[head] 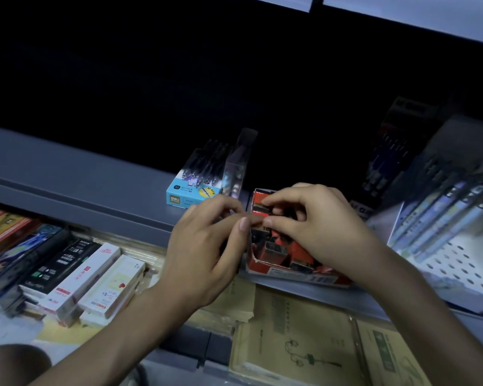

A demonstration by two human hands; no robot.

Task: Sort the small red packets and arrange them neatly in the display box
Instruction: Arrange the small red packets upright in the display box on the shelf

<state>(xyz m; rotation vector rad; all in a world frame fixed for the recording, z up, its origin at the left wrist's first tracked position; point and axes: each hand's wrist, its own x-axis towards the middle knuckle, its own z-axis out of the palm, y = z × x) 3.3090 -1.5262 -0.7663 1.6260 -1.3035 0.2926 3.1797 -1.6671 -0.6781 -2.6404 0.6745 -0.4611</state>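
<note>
A red cardboard display box stands on the grey shelf, its front wall low and worn. Several small red and dark packets stand loosely inside it. My left hand hovers at the box's left edge, thumb and fingers curled and pinching a small packet that is mostly hidden. Over the box, my right hand has its fingers curled, pinching a small red packet at the box's upper left corner. Both hands meet at the fingertips.
A light blue pen box and a clear plastic case stand behind the display box. Pen packs lean at the right on a perforated panel. Below the shelf edge lie marker boxes and brown notebooks.
</note>
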